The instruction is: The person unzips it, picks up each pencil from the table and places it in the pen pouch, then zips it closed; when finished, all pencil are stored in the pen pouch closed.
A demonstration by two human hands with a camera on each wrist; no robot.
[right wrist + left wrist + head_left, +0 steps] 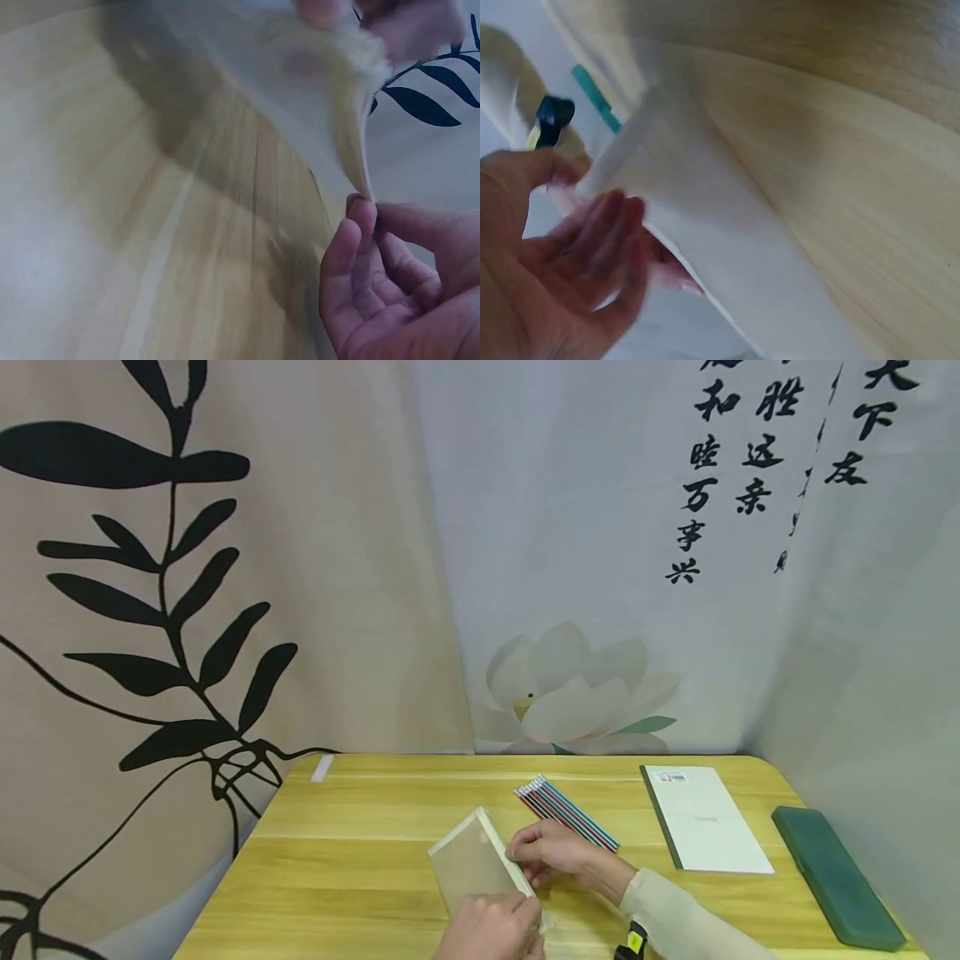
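A flat, cream, see-through pouch (471, 864) with a paler band along its edge is held tilted above the table. My left hand (491, 927) pinches its near corner between thumb and fingers; in the left wrist view, that hand (570, 262) is at the end of the pouch (705, 202). Farther along the banded edge, my right hand (551, 853) pinches it. The right wrist view shows the edge of the pouch (346, 127) rising from the thumb and fingertips of the right hand (405, 262). Whether anything is inside cannot be told.
Several pencils (570, 812) lie side by side just beyond my right hand. A white notebook (708, 818) with a dark spine is to their right, and a green case (836, 877) lies at the table's right edge. A small white strip (322, 768) is at the back left.
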